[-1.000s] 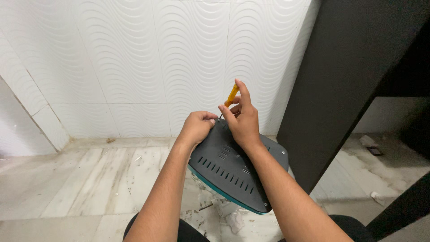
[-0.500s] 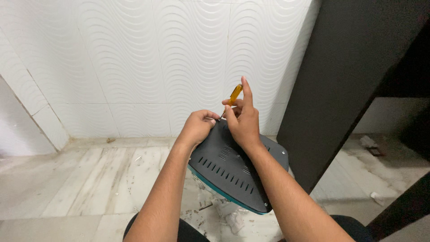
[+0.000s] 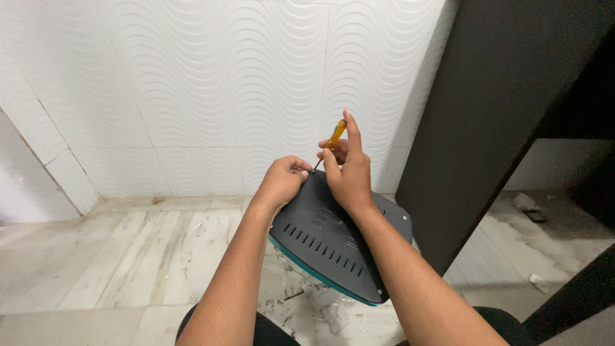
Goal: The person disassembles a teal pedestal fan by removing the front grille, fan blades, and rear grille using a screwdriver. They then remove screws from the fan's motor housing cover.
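Note:
A dark grey vented base plate (image 3: pixel 327 247) with a teal rim tilts up in front of me, part of an appliance resting near my lap. My left hand (image 3: pixel 282 181) grips its far top corner. My right hand (image 3: pixel 348 168) holds a small screwdriver with a yellow-orange handle (image 3: pixel 336 134). Its tip meets the plate's top edge right beside my left fingers. My right index finger lies along the handle's top.
A white wavy-patterned tiled wall (image 3: pixel 211 83) stands behind. A tall dark cabinet panel (image 3: pixel 487 122) rises on the right. The marble floor (image 3: pixel 109 256) carries small bits of debris, and scraps lie by the cabinet base (image 3: pixel 537 280).
My right hand has shifted its grip slightly on the screwdriver, whose handle moved a little up and right. The plate and my left hand stay put.

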